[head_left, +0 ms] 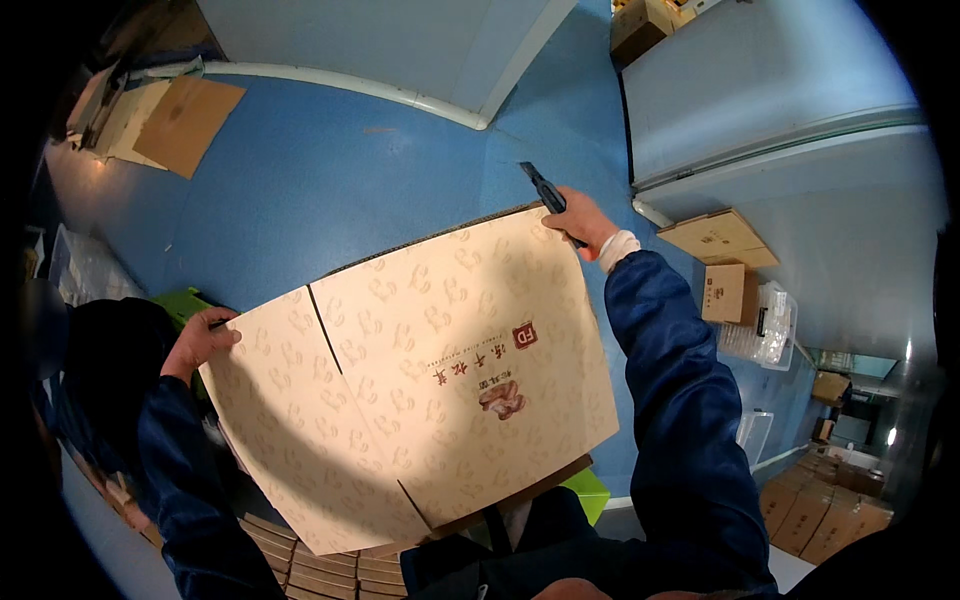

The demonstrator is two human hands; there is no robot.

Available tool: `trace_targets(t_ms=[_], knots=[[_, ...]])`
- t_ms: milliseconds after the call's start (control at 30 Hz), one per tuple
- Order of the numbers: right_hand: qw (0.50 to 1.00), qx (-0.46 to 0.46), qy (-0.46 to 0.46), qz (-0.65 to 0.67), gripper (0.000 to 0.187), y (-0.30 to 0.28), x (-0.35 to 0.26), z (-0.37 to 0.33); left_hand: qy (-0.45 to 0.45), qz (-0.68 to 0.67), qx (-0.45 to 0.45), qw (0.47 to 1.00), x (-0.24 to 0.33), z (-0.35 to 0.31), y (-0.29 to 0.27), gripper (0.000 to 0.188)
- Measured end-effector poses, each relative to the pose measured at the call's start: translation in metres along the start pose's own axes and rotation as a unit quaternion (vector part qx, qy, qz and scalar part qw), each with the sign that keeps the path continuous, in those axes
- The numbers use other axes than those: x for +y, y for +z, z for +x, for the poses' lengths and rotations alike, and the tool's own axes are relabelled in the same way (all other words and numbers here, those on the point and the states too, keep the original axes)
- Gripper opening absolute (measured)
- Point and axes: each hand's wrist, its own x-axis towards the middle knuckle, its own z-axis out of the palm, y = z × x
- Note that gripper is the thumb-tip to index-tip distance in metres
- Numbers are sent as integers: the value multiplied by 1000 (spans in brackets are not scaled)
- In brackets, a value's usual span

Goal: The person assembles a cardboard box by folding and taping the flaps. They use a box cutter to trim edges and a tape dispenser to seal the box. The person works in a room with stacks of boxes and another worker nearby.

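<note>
A large flattened cardboard carton (450, 350), cream with a pale repeated pattern and a small red print, is spread across the middle of the view in front of my body. Two dark slots separate its narrower left panel from the wide right one. My left hand (198, 345) grips its upper left corner, thumb on top and fingers beneath. At the upper right corner my right hand (580, 225) is closed around a dark utility knife (545, 188), its tip pointing away from me over the floor. That hand's thumb also rests on the carton's corner.
Stacked brown cartons (315, 565) are below left, and more boxes (825, 510) at lower right. A clear plastic bin (765, 330) and a small carton (730, 293) stand right. Loose cardboard (190, 125) lies far left on the blue floor (350, 170). A dark shape (110, 370) is beside my left arm.
</note>
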Motion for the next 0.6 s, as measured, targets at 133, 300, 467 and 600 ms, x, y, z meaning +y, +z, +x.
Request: trace_targets(t_ms=[133,300,467,600], knots=[[997,-6,36,65,35,3,5,2,-3,-6,-6,1000,2,0,-1,41],[992,-52,35,109,34,2,-8,4,-7,0,-18,1000,6,-1,-5,42],[994,-45,18,100,36,0,-15,-1,8,18,-19,1000,7,-3,-1,44],[994,-61,45,74,34,-1,-21,2,37,75,-8,996,11,-6,1,44]])
